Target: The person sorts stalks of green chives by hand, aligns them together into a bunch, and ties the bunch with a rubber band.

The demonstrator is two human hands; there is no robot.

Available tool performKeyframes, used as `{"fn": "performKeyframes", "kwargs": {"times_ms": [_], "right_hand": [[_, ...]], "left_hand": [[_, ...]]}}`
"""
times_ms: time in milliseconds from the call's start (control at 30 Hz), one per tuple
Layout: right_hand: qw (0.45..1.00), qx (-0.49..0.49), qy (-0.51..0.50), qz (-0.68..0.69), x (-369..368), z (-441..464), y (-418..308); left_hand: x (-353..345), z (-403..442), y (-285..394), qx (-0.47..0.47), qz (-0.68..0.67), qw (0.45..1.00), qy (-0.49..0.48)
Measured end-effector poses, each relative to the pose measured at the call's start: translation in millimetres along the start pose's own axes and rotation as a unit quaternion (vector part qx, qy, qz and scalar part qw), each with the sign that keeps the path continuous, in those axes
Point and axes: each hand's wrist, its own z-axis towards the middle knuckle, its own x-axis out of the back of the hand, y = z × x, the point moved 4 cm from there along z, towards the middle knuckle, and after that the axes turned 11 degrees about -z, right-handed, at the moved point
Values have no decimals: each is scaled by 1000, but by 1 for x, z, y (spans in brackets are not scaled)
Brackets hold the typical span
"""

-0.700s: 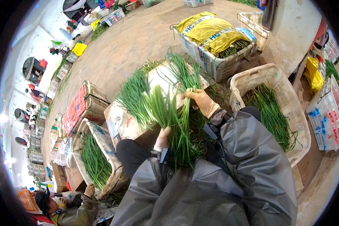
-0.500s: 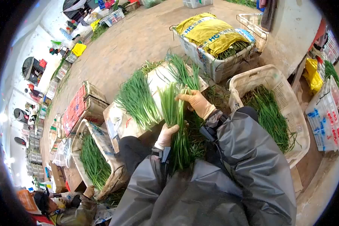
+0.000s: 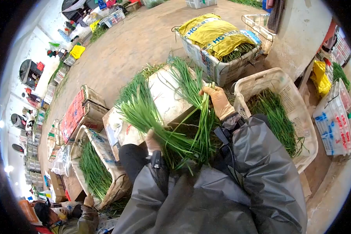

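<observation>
My left hand [image 3: 153, 141], in a pale thin glove, grips a bunch of green chives [image 3: 144, 117]. Its pale stem ends point up and left, while the leaves trail right over my lap. Farther right, my right hand [image 3: 218, 102] pinches a thinner bunch of chives [image 3: 204, 126] close to its stem ends, and these leaves hang down. The leaf tips of both bunches cross between my knees. Behind them, more chives [image 3: 187, 80] lie on a white board [image 3: 160, 91]. Part of the pile on its left side is hidden by the left bunch.
Crates of chives stand on both sides, a white one [image 3: 279, 72] at right and another [image 3: 80, 156] at left. Ahead is a crate topped with a yellow sack [image 3: 214, 33]. A red-covered crate [image 3: 72, 117] sits left. Another person [image 3: 72, 218] works at lower left.
My hands have moved apart. The left swung left with its bunch, whose stems now tilt left; the right shifted right, holding the thinner bunch.
</observation>
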Motion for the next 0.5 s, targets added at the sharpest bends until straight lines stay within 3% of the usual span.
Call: {"fn": "performKeyframes", "kwargs": {"times_ms": [133,233,367,500], "right_hand": [[999,5,-32,-24,-16,-7,-4],[999,33,-43,2,-31,-7,-4],[998,17,-64,-19,-36,-10,-7],[995,-4,-93,-25,-44,-12,-7]], "left_hand": [[-21,-9,4,47,-107,987,-106],[-22,-7,-2,81,-84,980,-161],[-47,-25,-14,141,-37,988,-49],[-86,-25,-17,129,-30,988,-79]]}}
